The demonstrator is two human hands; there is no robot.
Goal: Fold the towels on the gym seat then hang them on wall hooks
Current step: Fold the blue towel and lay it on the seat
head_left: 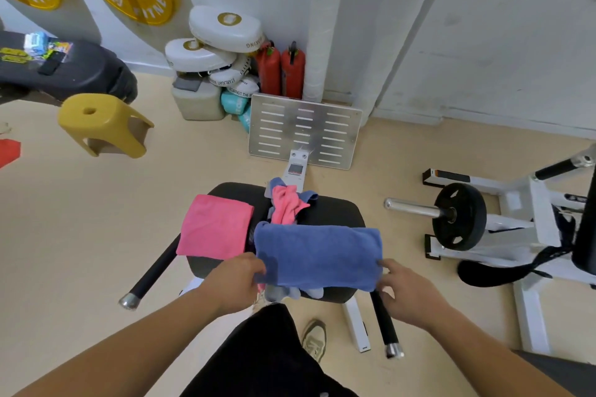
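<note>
A blue towel (pixel 317 255), folded into a wide band, lies across the near half of the black gym seat (pixel 342 208). My left hand (pixel 237 282) pinches its left end and my right hand (pixel 408 292) grips its right end. A folded pink towel (pixel 214 227) lies flat on the seat's left side. Behind the blue towel sits a crumpled heap of pink and blue cloths (pixel 288 203). More cloth hangs below the blue towel at the seat's front edge. No wall hooks are in view.
A slotted metal footplate (pixel 304 130) stands beyond the seat. A yellow stool (pixel 103 124) is at the left, a barbell rack with a black plate (pixel 459 216) at the right. Black handles (pixel 151 274) stick out beside the seat. Boxing pads and red extinguishers (pixel 280 71) lean on the wall.
</note>
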